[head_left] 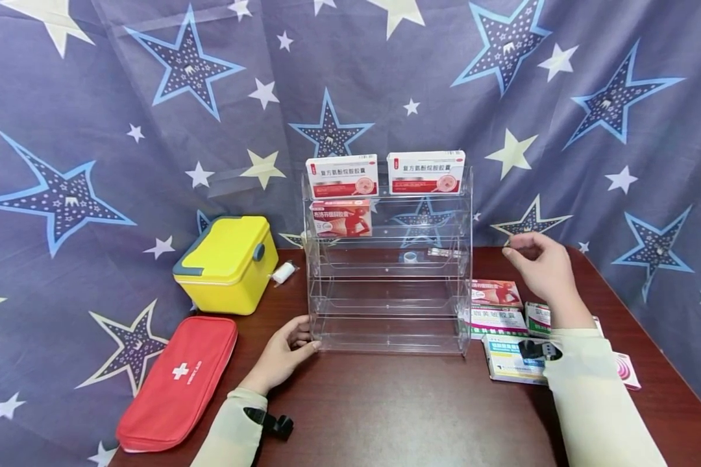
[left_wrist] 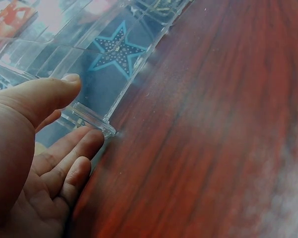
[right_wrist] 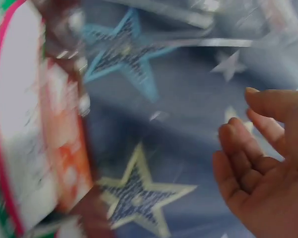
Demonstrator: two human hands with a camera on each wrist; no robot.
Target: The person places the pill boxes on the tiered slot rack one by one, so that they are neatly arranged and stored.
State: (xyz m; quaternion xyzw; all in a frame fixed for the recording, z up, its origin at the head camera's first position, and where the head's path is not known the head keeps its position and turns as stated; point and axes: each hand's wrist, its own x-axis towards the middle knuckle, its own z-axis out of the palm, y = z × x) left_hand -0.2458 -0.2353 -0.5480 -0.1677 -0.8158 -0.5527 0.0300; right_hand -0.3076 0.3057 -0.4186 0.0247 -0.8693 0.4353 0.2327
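Note:
A clear acrylic tiered rack [head_left: 388,305] stands on the dark wooden table [head_left: 415,408]. Two white-and-red medicine boxes [head_left: 341,175] [head_left: 425,172] sit on its top tier, and a pink box [head_left: 341,218] on the second. My left hand [head_left: 306,337] rests against the rack's lower left corner [left_wrist: 97,126], thumb [left_wrist: 59,89] on one side and relaxed fingers [left_wrist: 82,148] on the other. My right hand [head_left: 516,250] hovers empty to the right of the rack, fingers [right_wrist: 238,144] loosely curled. Below it lie several flat medicine boxes [head_left: 496,318].
A yellow lidded case [head_left: 224,263] and a white bandage roll [head_left: 283,272] sit left of the rack. A red first-aid pouch [head_left: 178,383] lies at the table's left edge. A small tape roll [head_left: 409,257] shows through the rack. A star-print cloth [head_left: 152,130] hangs behind.

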